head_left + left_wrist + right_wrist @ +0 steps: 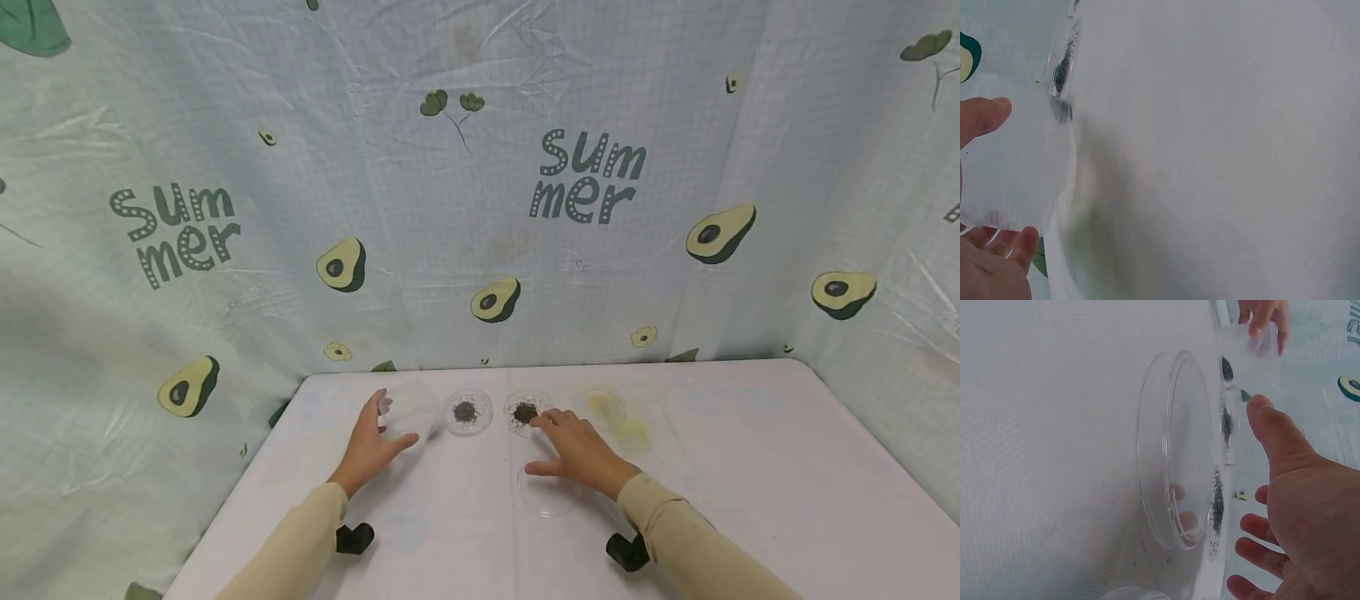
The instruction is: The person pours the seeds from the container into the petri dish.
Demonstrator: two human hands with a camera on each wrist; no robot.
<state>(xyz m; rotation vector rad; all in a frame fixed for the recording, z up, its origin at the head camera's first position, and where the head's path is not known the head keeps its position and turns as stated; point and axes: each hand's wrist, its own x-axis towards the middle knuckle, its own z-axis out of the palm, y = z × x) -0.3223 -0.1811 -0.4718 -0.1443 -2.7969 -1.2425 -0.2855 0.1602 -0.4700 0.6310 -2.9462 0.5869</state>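
Note:
My left hand (372, 446) grips a translucent, frosted plastic cup (1016, 162) at the table's back left, thumb and fingers on opposite sides. A dark patch shows at the cup's lower edge in both wrist views. Just right of it sits a clear petri dish (467, 412) with a small heap of dark grains. A second petri dish (517, 402) holds darker, brownish bits. My right hand (1310, 494) holds nothing; its fingers are spread and relaxed near that second dish. Below the hand lies an empty clear petri dish (1152, 450).
Right of the dishes is another clear round dish (600, 392) beside a yellowish patch on the white tablecloth (750, 500). A printed curtain (480, 208) hangs behind the table's back edge. Black wrist-camera mounts (355, 538) hang below both forearms.

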